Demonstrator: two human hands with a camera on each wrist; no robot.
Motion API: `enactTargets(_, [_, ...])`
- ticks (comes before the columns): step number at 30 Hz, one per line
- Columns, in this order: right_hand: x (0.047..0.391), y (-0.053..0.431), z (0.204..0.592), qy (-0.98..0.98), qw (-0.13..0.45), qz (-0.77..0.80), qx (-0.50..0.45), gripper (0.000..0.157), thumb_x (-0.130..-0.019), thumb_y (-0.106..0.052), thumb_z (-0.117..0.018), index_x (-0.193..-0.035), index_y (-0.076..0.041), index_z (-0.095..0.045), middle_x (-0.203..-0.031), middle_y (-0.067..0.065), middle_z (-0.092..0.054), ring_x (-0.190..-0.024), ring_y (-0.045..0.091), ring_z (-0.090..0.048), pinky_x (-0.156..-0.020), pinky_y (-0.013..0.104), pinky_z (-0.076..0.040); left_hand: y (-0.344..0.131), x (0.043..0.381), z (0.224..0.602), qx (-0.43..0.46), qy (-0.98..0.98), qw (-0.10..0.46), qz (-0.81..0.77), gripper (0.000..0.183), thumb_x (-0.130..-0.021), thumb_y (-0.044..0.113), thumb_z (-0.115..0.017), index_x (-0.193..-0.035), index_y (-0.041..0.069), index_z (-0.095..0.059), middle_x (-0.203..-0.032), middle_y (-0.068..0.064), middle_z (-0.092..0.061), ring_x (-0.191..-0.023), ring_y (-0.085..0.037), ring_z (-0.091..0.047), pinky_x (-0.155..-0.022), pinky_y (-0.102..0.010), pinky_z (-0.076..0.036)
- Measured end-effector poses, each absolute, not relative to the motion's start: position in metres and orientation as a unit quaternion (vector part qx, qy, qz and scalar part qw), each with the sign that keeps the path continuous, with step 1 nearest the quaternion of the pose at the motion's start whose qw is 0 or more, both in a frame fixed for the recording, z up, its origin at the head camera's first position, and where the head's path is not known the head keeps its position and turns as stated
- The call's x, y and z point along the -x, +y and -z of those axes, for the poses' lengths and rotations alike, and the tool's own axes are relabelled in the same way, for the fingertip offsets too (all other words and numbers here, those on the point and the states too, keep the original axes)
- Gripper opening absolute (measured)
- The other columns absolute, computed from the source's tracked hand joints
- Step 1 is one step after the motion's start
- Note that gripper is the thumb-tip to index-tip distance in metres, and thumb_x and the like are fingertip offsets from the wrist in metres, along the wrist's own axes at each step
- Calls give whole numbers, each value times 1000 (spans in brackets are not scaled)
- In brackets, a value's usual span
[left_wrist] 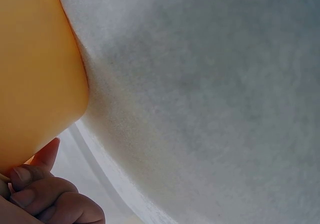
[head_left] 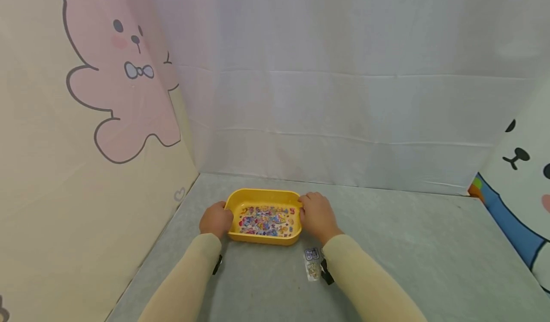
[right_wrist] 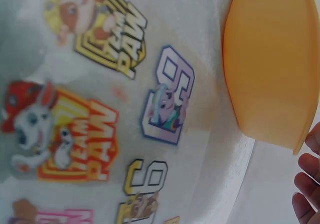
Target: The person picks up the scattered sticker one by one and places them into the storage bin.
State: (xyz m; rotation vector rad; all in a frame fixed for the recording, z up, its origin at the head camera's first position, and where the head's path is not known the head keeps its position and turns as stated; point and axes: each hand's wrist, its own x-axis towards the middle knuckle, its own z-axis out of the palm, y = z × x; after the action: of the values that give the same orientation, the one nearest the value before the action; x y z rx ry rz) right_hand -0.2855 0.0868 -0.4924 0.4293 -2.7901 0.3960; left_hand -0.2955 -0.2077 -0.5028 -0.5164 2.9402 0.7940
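A yellow plastic tray (head_left: 263,240) with rounded corners sits on the grey table, a layer of small colourful stickers (head_left: 262,221) spread over its bottom. My left hand (head_left: 216,219) grips its left end; in the left wrist view the curled fingers (left_wrist: 65,199) show beside the tray's wall (left_wrist: 40,74). At the opposite end, my right hand (head_left: 319,215) holds the rim, fingers bent over the edge. Below the right wrist lies a clear sticker sheet (head_left: 312,265), partly hidden by the sleeve. The right wrist view shows cartoon dog and lettering stickers (right_wrist: 167,97) on it.
The grey tabletop (head_left: 429,245) extends to the right and toward me. A white curtain (head_left: 343,98) closes off the back. Printed cloths with a pink bear (head_left: 133,102) and a white cartoon animal (head_left: 528,169) hang at the left and right.
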Motion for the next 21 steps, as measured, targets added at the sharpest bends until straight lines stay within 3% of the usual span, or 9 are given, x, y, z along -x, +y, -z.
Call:
enactTargets(14, [262,108,500,-960,84,-254,-87,32,-86,-23,-61,-116,-12,-60,-106,-1,-58,-100,19,-52,-90,40,-42,-207,295,504,175,949,27,-262,46,-91,21,-44,-132,3,-51,-121,-17,-59,-96,-30,-55,-91,-52,-41])
enactTargets(21, [240,122,504,-949,38,-309,-45,40,-86,-23,-64,-123,-11,-55,-116,4,-55,-109,22,-50,-94,44,-41,-207,294,502,169,949,22,-264,46,-90,20,-44,-132,2,-51,-122,-17,-58,-97,-30,-55,-91,-53,-41])
